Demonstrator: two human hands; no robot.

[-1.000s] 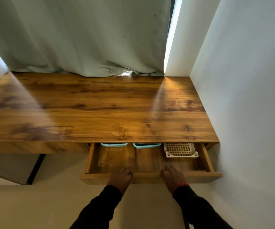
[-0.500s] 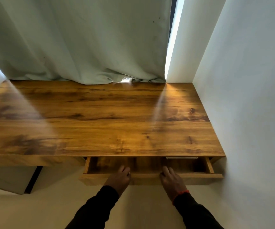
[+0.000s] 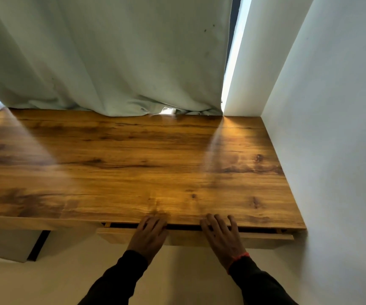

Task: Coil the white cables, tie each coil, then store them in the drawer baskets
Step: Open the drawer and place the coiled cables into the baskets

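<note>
The wooden drawer [image 3: 265,237] under the desk is almost fully pushed in; only a thin dark gap shows above its front panel. My left hand [image 3: 148,235] lies flat against the drawer front, fingers spread and pointing up to the desk edge. A little to its right, my right hand [image 3: 222,237] presses flat on the same panel, a red band at the wrist. Neither hand holds anything. The baskets and white cables are hidden from view.
A wooden desk top [image 3: 133,164] spans the view. A pale green curtain [image 3: 103,53] hangs down onto its back edge. A white wall [image 3: 336,139] closes off the right side. Beige floor [image 3: 67,280] lies below.
The drawer has slid from half open, with blue and white baskets showing, to nearly shut. Both hands moved forward with its front panel, and the baskets are now hidden.
</note>
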